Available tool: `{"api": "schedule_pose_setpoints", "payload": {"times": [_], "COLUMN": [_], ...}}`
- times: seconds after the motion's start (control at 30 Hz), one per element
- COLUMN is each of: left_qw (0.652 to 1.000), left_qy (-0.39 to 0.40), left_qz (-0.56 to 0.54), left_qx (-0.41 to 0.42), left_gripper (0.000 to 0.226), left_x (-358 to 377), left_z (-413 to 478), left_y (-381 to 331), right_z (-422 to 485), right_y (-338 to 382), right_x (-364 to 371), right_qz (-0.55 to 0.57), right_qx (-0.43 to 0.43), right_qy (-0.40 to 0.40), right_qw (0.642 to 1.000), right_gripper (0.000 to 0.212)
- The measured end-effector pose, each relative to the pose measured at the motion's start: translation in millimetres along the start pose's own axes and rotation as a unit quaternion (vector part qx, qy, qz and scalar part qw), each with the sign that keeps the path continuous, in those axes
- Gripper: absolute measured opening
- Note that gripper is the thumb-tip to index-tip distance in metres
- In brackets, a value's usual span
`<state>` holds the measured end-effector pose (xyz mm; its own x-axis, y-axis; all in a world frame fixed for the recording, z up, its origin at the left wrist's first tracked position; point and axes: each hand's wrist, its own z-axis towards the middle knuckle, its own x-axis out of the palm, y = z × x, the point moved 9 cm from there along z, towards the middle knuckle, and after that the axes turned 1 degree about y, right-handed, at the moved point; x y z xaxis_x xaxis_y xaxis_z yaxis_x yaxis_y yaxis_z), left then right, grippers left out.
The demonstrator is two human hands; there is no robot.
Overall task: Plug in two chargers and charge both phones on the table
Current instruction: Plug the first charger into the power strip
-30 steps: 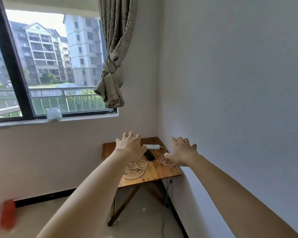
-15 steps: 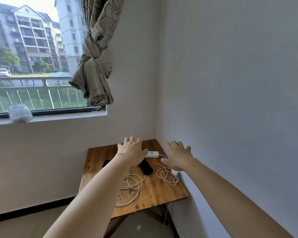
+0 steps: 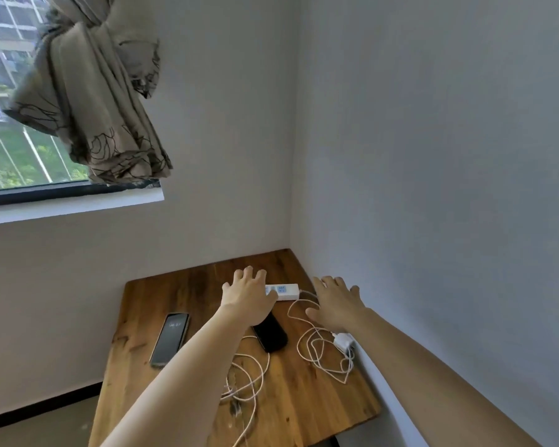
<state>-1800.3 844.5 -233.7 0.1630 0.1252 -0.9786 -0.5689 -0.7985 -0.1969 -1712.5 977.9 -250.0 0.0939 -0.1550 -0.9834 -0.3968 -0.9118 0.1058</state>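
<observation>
Both the left hand (image 3: 247,296) and right hand (image 3: 334,304) hover spread and empty (nothing plugged, apparently); next, grasping the charger plug (image 3: 343,341) for the power strip (image 3: 284,291).

The worktop (image 3: 304,398) fills the lower middle of the frame, set into the corner where two walls meet. At its far edge, near the corner, lies a power strip (image 3: 286,291). The left hand (image 3: 247,296) is spread over the strip's left end; the right hand (image 3: 336,304) is spread just right of the strip, above a cable. One phone (image 3: 170,338) lies on the left part of the worktop. A second phone (image 3: 270,333) lies in the middle, its far end under the left hand. A coil of cable (image 3: 244,379) lies in front of the second phone. Another cable coil (image 3: 320,353) lies to the right, with a charger plug (image 3: 342,341) at the worktop's right edge by the wall. A window (image 3: 13,140) with a tied curtain (image 3: 100,91) is at the upper left.
</observation>
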Motion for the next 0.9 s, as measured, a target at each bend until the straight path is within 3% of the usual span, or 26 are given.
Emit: {"api": "schedule_pose_setpoints", "payload": {"times": [0.37,0.53,0.67,0.9], "left_qw": [0.989,0.976,0.964,0.943], "left_qy": [0.136,0.212,0.262,0.321], "left_qz": [0.0,-0.001,-0.002,0.027], "left_qx": [0.051,0.047,0.045,0.089], "left_gripper": [0.052,0.052,0.055,0.062], "left_x": [141.3,213.7,264.3,324.3], "left_z": [156.7,177.6,178.5,165.7], "left_y": [16.7,22.4,20.9,10.6], "right_z": [119.8,126.1,131.5,151.1], "right_y": [-74.7,-108.5,-125.2,-143.5], "right_x": [123.7,184.2,214.7,253.5], "right_qz": [0.049,0.033,0.035,-0.011], "right_qx": [0.119,0.171,0.207,0.233], "right_qy": [0.133,0.184,0.167,0.188], "right_qw": [0.983,0.967,0.963,0.954], "right_gripper": [0.052,0.041,0.034,0.038]}}
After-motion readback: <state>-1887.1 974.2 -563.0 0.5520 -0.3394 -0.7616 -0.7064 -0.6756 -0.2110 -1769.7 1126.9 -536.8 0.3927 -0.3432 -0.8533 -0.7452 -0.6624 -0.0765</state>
